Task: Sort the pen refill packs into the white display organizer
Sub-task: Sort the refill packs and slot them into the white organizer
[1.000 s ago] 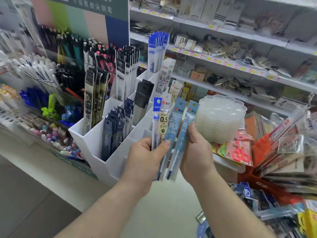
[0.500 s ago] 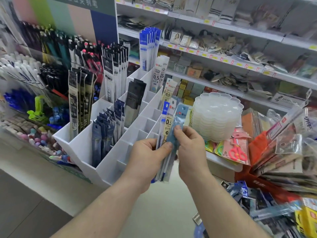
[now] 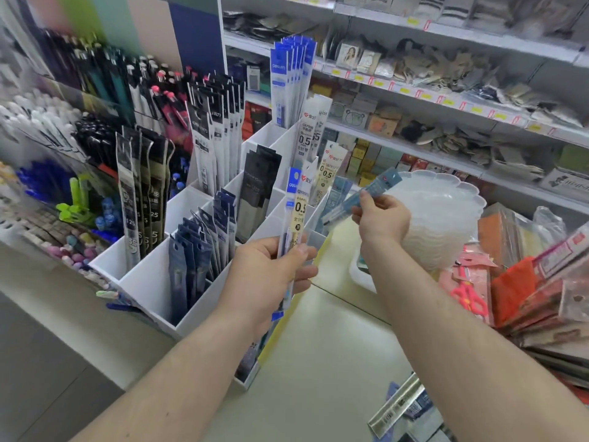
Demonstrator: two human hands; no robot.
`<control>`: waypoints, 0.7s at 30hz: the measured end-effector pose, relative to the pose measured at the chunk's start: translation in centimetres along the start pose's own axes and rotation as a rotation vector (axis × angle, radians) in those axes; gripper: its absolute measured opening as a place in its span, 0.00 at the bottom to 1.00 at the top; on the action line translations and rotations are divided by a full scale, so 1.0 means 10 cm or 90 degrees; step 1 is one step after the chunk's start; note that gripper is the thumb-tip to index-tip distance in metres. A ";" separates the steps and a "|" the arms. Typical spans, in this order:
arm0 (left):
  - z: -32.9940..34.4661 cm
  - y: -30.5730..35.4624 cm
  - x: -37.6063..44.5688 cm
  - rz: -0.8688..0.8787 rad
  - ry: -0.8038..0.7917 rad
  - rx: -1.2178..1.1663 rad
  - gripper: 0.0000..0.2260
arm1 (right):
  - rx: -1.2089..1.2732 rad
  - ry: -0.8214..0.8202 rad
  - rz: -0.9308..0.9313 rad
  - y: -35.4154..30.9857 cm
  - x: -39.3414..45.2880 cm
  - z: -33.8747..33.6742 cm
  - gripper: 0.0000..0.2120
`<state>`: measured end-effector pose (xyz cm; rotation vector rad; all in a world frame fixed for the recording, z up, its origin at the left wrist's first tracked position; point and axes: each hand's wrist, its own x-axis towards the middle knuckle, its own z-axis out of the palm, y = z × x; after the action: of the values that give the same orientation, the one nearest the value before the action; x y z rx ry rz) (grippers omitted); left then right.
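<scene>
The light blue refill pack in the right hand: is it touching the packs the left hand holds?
Apart. The head view shows the light blue pack held off to the right, with open space before the left hand's packs.

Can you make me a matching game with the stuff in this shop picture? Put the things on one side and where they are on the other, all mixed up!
Things:
1. light blue refill pack
2. yellow-label 0.5 refill pack
3. tall blue packs
4. pink scissors

Places:
A. standing in a back slot of the white organizer
B. held in the left hand
C. lying among goods at the right
D. pinched in the right hand

Pairs: 1-D, 2-B, 3-A, 4-C
</scene>
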<state>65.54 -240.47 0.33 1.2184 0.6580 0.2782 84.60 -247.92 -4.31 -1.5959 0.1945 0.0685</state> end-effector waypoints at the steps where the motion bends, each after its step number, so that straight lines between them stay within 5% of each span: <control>1: -0.01 0.01 0.01 -0.015 -0.010 -0.018 0.05 | -0.019 -0.009 0.001 0.04 0.07 0.07 0.10; 14: -0.19 0.01 0.05 -0.107 -0.088 -0.128 0.05 | -0.429 -0.138 0.040 0.46 0.34 0.40 0.12; 19: -0.19 0.00 0.09 -0.107 -0.120 -0.121 0.04 | -0.310 -0.045 0.008 0.19 0.10 0.27 0.11; 21: -0.19 -0.02 0.12 -0.109 -0.119 -0.115 0.04 | -0.160 -0.140 0.047 -0.01 -0.14 0.18 0.14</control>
<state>65.31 -238.45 -0.58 0.9941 0.5579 0.0773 83.39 -246.01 -4.09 -1.8158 0.0752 0.3356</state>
